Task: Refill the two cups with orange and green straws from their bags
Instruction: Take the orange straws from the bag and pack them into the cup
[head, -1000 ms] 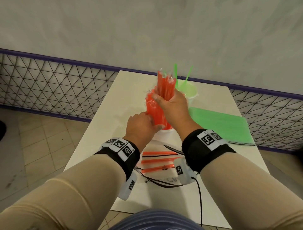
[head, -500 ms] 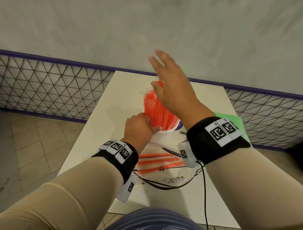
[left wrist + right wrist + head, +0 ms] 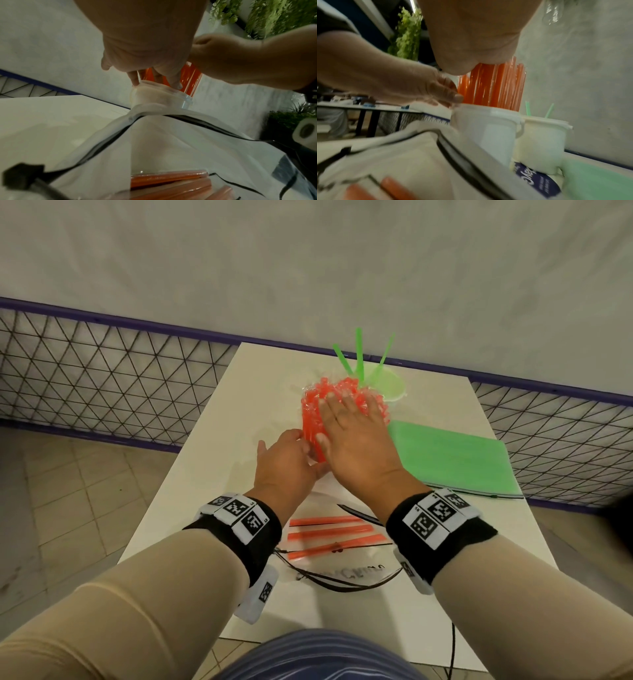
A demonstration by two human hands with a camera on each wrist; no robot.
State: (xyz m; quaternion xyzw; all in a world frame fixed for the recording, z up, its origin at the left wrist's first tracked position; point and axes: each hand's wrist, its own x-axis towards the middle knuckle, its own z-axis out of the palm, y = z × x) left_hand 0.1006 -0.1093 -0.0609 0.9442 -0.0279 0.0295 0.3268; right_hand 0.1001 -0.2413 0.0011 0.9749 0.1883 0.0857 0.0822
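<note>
Between both hands (image 3: pixel 354 436), orange straws (image 3: pixel 310 419) in cup (image 3: pixel 485 129)

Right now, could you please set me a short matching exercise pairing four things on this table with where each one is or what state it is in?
Things:
1. bunch of orange plastic straws
2. right hand
3. flat bag of green straws
4. three loose orange straws

Places or states:
A. lying inside the clear zip bag
B. standing in the near white cup
C. flat on top of the orange bunch
D. lying right of the cups

Pairs: 1-B, 2-C, 3-D, 4-A
</note>
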